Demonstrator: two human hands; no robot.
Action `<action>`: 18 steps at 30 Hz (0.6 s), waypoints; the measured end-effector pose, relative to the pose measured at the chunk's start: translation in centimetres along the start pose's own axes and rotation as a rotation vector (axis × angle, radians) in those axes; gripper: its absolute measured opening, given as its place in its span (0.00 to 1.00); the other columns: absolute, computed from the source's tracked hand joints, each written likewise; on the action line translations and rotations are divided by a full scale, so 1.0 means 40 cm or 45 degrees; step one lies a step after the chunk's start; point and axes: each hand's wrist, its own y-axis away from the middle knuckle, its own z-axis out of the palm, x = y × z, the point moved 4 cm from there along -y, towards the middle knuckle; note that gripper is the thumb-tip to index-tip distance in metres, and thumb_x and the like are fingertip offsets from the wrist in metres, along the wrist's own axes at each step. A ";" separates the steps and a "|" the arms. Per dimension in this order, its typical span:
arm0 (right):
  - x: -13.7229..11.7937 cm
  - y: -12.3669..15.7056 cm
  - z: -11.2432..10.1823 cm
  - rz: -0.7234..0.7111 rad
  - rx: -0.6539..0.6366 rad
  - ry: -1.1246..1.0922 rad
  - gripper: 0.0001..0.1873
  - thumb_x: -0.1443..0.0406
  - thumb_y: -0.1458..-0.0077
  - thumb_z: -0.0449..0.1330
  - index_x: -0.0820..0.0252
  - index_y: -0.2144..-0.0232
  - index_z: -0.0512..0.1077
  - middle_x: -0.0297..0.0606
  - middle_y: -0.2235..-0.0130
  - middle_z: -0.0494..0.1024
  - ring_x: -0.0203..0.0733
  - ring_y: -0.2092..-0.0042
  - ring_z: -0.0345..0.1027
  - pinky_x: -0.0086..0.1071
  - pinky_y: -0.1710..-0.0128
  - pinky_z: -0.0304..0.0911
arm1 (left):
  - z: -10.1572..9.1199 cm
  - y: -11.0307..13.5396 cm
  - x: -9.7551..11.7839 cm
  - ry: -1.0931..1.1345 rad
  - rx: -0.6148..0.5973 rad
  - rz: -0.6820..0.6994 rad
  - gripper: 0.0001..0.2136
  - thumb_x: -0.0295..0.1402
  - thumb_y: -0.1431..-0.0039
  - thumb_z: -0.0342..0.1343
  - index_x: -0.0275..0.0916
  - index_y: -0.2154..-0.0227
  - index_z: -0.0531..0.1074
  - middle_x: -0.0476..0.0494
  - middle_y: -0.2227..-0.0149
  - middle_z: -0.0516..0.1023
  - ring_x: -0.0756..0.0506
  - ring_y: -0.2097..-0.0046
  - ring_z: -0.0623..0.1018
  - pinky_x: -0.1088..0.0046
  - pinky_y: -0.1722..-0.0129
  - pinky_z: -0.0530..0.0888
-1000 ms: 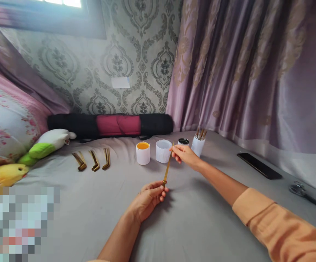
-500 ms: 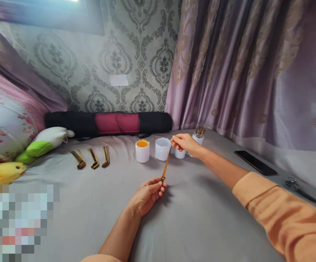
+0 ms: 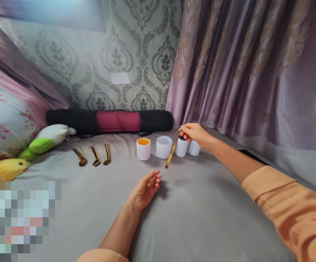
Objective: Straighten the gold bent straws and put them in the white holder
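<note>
My right hand (image 3: pixel 194 133) pinches the upper end of a slim gold stick (image 3: pixel 172 154) with a wider brownish tip, much like a paintbrush. The stick slants down to the left, in front of the white-wrapped containers. My left hand (image 3: pixel 147 188) is empty, palm turned inward and fingers loosely curled, just below the tip and apart from it. A white container with orange at its top (image 3: pixel 143 150) stands beside a wider, pale open container (image 3: pixel 163 148). To the right are a dark-topped white container (image 3: pixel 182 147) and another white container (image 3: pixel 194 148), partly behind my right hand.
Three bundles of bent gold-brown sticks (image 3: pixel 80 156) lie at left on the grey sheet (image 3: pixel 201 218). A black and maroon roll (image 3: pixel 118 122) lies along the wall. Plush toys (image 3: pixel 6 173) rest at left. A dark phone (image 3: pixel 252 156) shows partly behind my right forearm.
My left hand has let go of the stick's lower end and now sits slightly apart. My right hand has moved right and slightly up with the stick, whose tip now hangs free.
</note>
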 end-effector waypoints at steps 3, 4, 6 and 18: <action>-0.023 -0.011 -0.050 -0.004 0.094 0.038 0.09 0.63 0.49 0.56 0.64 0.76 0.68 0.34 0.79 0.70 0.25 0.83 0.57 0.19 0.88 0.52 | -0.006 0.000 0.009 0.111 0.031 -0.010 0.09 0.30 0.47 0.52 0.30 0.66 0.70 0.41 0.70 0.73 0.54 0.73 0.72 0.80 0.76 0.71; -0.030 -0.016 -0.067 -0.011 0.122 0.050 0.09 0.63 0.49 0.56 0.64 0.76 0.68 0.34 0.79 0.70 0.25 0.83 0.57 0.18 0.88 0.51 | -0.007 -0.001 0.011 0.141 0.027 -0.012 0.09 0.30 0.46 0.51 0.30 0.65 0.69 0.41 0.70 0.73 0.54 0.73 0.72 0.80 0.76 0.71; -0.042 -0.025 -0.100 -0.022 0.179 0.062 0.10 0.62 0.49 0.57 0.64 0.76 0.68 0.34 0.79 0.70 0.24 0.83 0.56 0.18 0.88 0.51 | -0.008 -0.002 0.015 0.197 0.011 -0.014 0.09 0.30 0.45 0.50 0.29 0.65 0.69 0.41 0.70 0.73 0.53 0.73 0.72 0.79 0.76 0.71; -0.082 -0.065 -0.247 -0.088 0.487 0.196 0.11 0.62 0.47 0.55 0.65 0.76 0.67 0.36 0.78 0.70 0.24 0.83 0.56 0.18 0.87 0.51 | -0.009 0.003 0.025 0.318 -0.034 -0.024 0.13 0.33 0.44 0.47 0.26 0.61 0.66 0.37 0.69 0.73 0.51 0.72 0.73 0.76 0.73 0.71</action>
